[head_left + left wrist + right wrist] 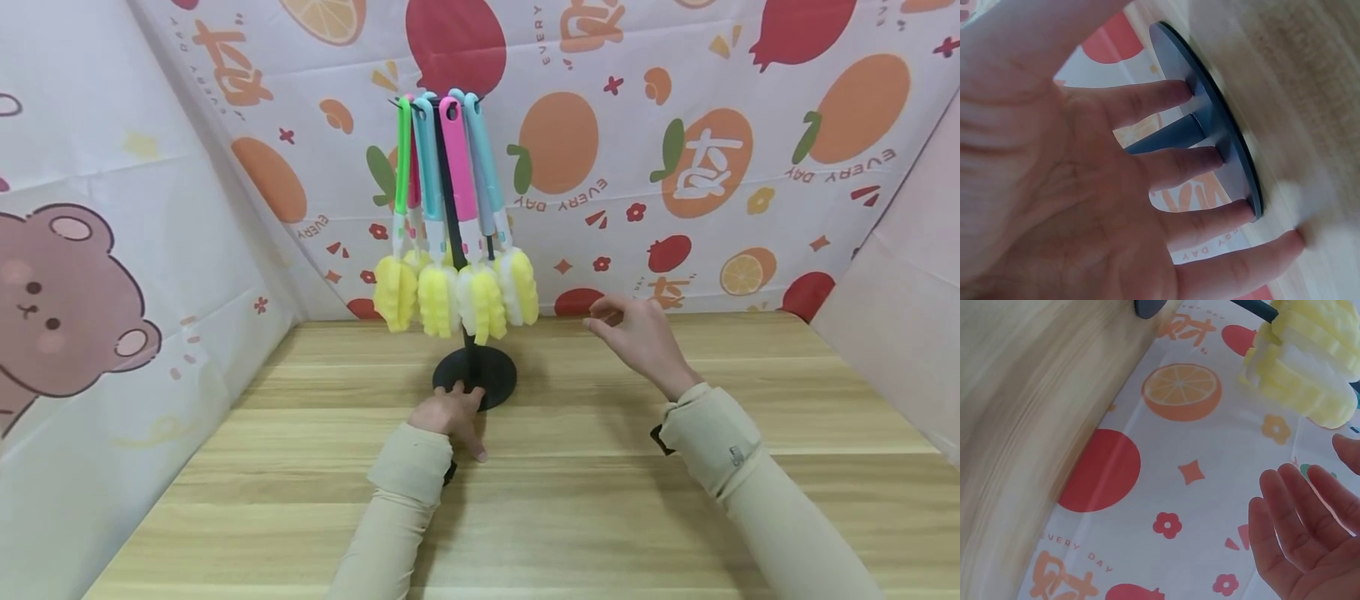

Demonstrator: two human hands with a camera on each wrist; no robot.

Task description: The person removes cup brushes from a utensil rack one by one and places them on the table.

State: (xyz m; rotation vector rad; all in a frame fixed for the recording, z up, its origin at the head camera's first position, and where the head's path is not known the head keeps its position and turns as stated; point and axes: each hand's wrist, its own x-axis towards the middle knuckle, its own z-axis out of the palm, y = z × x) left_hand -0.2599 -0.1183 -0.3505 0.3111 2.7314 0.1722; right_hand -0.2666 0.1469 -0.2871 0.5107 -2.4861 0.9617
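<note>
evidently the sponge brushes [467, 212] already hang from the black stand [471, 354], the left hand [448, 414] resting spread fingers on its base [497, 375], the empty right hand [639, 335] loosely bent near them, though what is left cannot be told.

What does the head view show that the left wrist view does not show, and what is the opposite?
Only the head view: the yellow sponge heads hanging on their brushes, the right hand held apart from them, and the sleeves.
Only the left wrist view: the palm side of the left hand.
Both: the left hand with fingers on the black base, the pole, wooden table and printed cloth.
</note>
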